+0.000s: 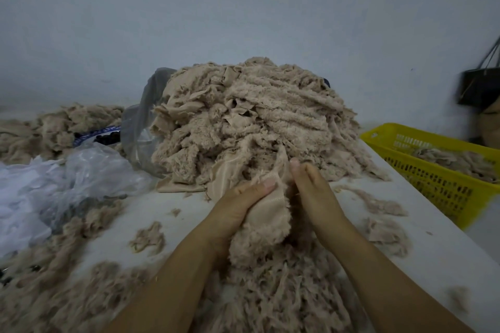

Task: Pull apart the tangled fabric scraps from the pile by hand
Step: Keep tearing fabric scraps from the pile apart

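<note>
Beige fleece is the only material we handle here. The pile sits mid-table against the far wall. One scrap lies between the hands at the pile's near foot, and its upper end runs up into the tangle.

The left hand grips the scrap from the left, with the thumb pressed on the smooth backing and the fingers curled underneath. The right hand pinches the scrap's right edge, thumb upright against curled fingers. The fleece hides how much cloth that pinch takes in. The two hands are close together, almost touching.

For a clean separation, we judge the following to apply:

1. We take hold on the woven backing, not on the fluffy side, since fluff probably sheds under load, as the loose fluff on the white table suggests.
2. We pull the hands apart sideways and towards us, low over the table, so that the pile is not dragged along.
3. If the upper end snags, we shift one grip nearer the snag and work it free rather than pull harder.
4. We draw slowly. A sharp tug could topple the pile towards the plastic bags or the yellow basket.
</note>
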`<state>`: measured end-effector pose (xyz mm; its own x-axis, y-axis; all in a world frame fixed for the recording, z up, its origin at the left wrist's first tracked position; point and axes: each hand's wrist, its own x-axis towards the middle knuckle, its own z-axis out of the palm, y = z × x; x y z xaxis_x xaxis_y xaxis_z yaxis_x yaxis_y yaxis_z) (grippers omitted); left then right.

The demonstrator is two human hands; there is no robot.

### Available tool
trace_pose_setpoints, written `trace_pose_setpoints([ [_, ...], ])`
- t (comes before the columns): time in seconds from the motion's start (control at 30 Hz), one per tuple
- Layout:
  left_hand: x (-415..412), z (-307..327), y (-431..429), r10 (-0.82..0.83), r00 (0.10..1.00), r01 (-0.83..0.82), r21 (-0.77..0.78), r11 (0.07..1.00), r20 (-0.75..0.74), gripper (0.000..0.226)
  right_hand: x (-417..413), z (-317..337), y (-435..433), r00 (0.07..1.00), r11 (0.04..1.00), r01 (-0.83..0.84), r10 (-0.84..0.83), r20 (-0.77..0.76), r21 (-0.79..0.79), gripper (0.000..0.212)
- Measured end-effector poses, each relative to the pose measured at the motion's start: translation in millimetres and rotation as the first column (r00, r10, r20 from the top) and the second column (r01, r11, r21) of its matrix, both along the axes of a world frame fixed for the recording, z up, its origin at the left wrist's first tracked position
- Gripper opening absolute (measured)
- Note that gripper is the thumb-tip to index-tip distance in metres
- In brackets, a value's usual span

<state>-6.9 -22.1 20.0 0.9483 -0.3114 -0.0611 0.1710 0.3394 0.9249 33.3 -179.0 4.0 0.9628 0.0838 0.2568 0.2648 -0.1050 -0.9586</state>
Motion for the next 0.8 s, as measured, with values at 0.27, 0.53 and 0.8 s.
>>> trace_pose_setpoints([
  [0.27, 1.4, -5.5, -1.5, 0.021, 1.0, -0.022, 0.107, 0.994, 0.005, 0.044, -4.3, -2.4, 11.2, 0.99, 0.99, -0.139, 0.139, -0.018, 0.005, 0.048],
  [0.53, 3.4, -8.3, 0.9, -0.014, 1.0, 0.014, 0.183, 0.983, 0.0, 0.04, -2.0, -5.7, 9.2, 0.978, 0.979, -0.179, 0.188, -0.094, 0.101, 0.044],
  [0.8, 5.0, -7.6, 1.2, 0.046, 0.996, -0.042, 0.047, 0.998, -0.082, 0.053, -1.1, -2.1, 5.8, 0.992, 0.985, 0.013, 0.009, 0.128, -0.17, 0.052],
])
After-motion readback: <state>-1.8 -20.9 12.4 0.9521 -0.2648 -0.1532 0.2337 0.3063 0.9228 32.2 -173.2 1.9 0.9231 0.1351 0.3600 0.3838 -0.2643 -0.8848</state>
